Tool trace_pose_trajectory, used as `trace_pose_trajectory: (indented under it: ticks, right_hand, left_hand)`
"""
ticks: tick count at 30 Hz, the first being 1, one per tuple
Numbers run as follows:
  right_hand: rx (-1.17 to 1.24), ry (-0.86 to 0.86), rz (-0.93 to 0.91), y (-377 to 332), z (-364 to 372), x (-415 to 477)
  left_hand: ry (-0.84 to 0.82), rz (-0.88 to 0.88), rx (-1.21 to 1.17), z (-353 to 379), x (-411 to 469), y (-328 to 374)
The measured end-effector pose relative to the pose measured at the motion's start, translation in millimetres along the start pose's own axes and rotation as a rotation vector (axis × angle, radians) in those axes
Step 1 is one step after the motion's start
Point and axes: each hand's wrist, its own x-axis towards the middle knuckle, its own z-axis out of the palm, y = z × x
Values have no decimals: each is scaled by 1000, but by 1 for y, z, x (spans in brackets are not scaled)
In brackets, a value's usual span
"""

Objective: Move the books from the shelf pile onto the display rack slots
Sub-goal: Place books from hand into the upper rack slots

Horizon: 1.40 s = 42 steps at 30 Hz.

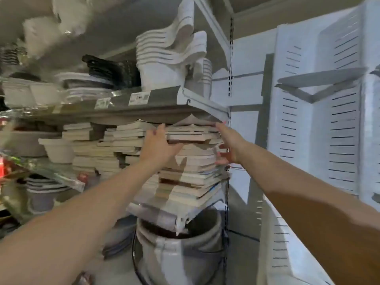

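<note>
Up under the shelf [144,112], the books [191,177] sit in a tall, uneven pile at its right end, with more piles to the left, white tubs [162,58] above and a bucket [185,254] below. The left hand [157,144] grips the top few books at their left edge, fingers reaching over them and thumb tucked beneath, while the right hand [228,140] lies against the pile's right side with its fingers spread wide. Just right of the pile stands the white slotted rack [341,124]; blur hides finer detail.
</note>
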Motion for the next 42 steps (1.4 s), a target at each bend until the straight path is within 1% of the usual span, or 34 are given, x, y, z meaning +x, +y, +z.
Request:
trace_pose_trajectory:
  ticks: [2,4,7,9,14,19,21,24,27,32,38,42]
  right_hand:
    - [-71,46,44,-8,6,21]
    - [-104,71,123,-13,6,43]
    - [-102,62,208,-17,7,67]
    - [-100,56,233,-20,9,75]
    - [-140,50,295,-25,13,96]
    - [-147,86,283,-31,20,109]
    - [-145,66,304,-33,21,116]
    - [-162,33,326,-31,21,127]
    - [-178,17,301,-24,21,129]
    - [-74,83,271,-17,22,123]
    - [-75,96,269,-20,23,109]
    - [-22,117,241,-22,22,87]
  left_hand:
    - [-14,172,179,2,22,-9]
    - [-37,330,276,9,45,-15]
    - [-49,496,350,23,74,-11]
    - [-53,569,394,31,86,-11]
    - [-49,622,463,47,99,-11]
    - [-74,691,387,53,110,-12]
    - [-20,701,372,60,111,-11]
    - [102,717,310,71,110,-12]
    - [156,721,258,75,109,-12]
    - [167,770,260,75,107,-15]
    - [81,767,200,62,99,-12]
    - [104,796,160,52,85,-6]
